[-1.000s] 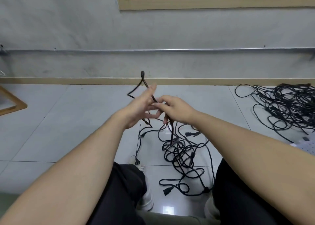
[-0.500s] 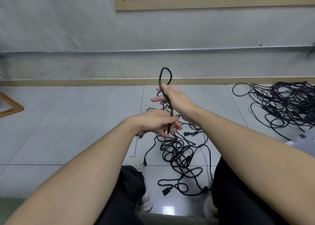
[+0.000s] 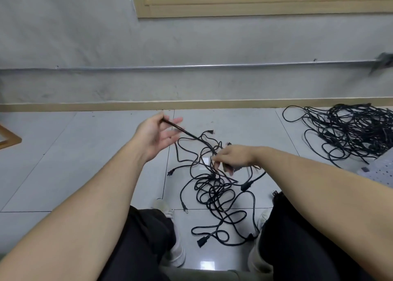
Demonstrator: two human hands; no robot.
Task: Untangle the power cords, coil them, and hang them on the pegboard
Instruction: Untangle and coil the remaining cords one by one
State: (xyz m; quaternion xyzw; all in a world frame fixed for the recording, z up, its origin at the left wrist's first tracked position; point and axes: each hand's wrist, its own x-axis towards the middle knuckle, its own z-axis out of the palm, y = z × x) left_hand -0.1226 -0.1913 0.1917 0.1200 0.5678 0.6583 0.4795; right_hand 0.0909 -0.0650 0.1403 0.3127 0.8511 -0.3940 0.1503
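— Where's the power cord [image 3: 192, 136]?
— Stretched between hands: left hand [image 3: 154, 134] pinches it, fingers spread; right hand [image 3: 232, 157] curls around it above the floor tangle [image 3: 214, 192].
— Handling?
— Light, limp (snags easily); grip near a plug.

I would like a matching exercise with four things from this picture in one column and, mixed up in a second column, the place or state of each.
Things
1. left hand
2. right hand
3. big cord pile
4. pegboard

Places or states
A. lies at the right edge, white with holes
B. lies by the wall, far right
C. pinches a stretched cord, raised, palm showing
D. grips the cord low over the tangle between the feet

Pairs: 1-C, 2-D, 3-B, 4-A
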